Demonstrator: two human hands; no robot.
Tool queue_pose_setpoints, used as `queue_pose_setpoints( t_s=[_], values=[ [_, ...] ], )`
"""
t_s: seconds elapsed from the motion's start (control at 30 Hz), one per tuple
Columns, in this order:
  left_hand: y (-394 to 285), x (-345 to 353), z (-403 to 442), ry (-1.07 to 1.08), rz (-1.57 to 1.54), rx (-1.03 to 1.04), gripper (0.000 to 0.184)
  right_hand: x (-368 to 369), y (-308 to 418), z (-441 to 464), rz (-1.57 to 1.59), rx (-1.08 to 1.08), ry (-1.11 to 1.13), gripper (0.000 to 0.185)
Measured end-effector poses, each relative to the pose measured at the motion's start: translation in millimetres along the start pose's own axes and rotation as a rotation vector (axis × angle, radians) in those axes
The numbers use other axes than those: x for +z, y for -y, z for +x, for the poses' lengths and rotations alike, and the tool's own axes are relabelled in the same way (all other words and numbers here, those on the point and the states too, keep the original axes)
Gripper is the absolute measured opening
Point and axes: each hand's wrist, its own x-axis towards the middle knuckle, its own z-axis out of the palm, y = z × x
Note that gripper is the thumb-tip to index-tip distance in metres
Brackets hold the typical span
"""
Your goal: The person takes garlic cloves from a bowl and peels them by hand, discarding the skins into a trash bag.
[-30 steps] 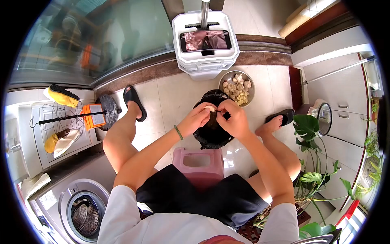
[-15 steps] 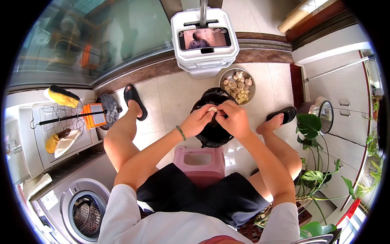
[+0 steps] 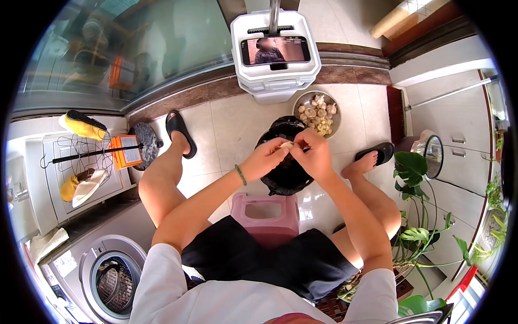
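Left hand (image 3: 266,155) nearly closed on garlic (image 3: 287,145)

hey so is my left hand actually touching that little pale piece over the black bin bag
Touching. The head view shows the thumb and fingertips of the left hand closed on the pale piece, above the black bag.

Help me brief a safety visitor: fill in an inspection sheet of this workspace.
Surface: light tiled floor, glare beside the pink stool.
Job's things: pale piece, probably a garlic clove, at the fingertips; black-lined bin below; garlic in a metal bowl.
Clutter: phone on a white container.
Grippers: left hand and right hand, bare, both on the piece.
Cables: nothing seen.
Surroundings: washing machine left, leafy plant right, glass panel ahead.
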Motion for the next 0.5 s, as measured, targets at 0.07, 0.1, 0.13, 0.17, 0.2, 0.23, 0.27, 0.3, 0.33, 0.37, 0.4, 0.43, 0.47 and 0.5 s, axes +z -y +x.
queue_pose_setpoints(
  t_s=[0.07,0.1,0.13,0.17,0.2,0.23,0.27,0.3,0.33,0.37,0.4,0.43,0.47,0.5],
  values=[
    [-4.1,-2.6,2.0,0.032,-0.243,-0.142,0.027,-0.1,0.9,-0.7,0.041,0.032,-0.024,0.008],
    [-3.9,-4.8,2.6,0.011,-0.306,-0.175,0.026,0.5,0.9,-1.2,0.060,0.030,-0.027,0.008],
    [-4.0,-6.8,3.2,-0.011,-0.366,-0.206,0.025,1.3,0.5,-0.6,0.079,0.025,-0.033,0.008],
    [-4.7,-7.3,2.8,-0.006,-0.353,-0.187,0.024,1.9,0.3,0.1,0.081,0.030,-0.032,0.008],
    [-4.5,-7.0,1.9,-0.006,-0.354,-0.193,0.024,2.5,0.2,0.3,0.090,0.028,-0.043,0.008],
    [-4.2,-6.3,1.6,-0.003,-0.356,-0.193,0.025,2.3,0.0,0.9,0.099,0.024,-0.055,0.008],
    [-3.7,-5.9,2.0,0.000,-0.357,-0.191,0.026,1.2,-0.3,2.2,0.099,0.028,-0.055,0.008],
    [-2.6,-6.0,2.2,0.001,-0.359,-0.195,0.026,0.1,-0.5,3.0,0.088,0.018,-0.060,0.008],
    [-1.5,-6.2,2.3,0.003,-0.320,-0.195,0.027,-1.1,-0.5,3.6,0.077,0.008,-0.065,0.008],
    [-0.9,-6.7,3.2,0.005,-0.281,-0.192,0.029,-2.9,-0.4,5.2,0.076,0.010,-0.065,0.008],
    [-0.9,-7.3,3.1,0.007,-0.283,-0.195,0.029,-5.0,-0.1,6.1,0.046,-0.004,-0.070,0.008],
    [-1.6,-8.4,2.8,0.012,-0.275,-0.197,0.030,-7.1,0.2,6.9,0.016,-0.019,-0.075,0.007],
    [-2.7,-9.4,2.9,0.017,-0.267,-0.197,0.032,-9.2,0.9,7.9,0.015,-0.017,-0.075,0.007],
    [-3.4,-9.9,3.0,0.018,-0.267,-0.200,0.032,-11.0,1.6,8.4,-0.004,-0.011,-0.092,0.007]
  ],
)
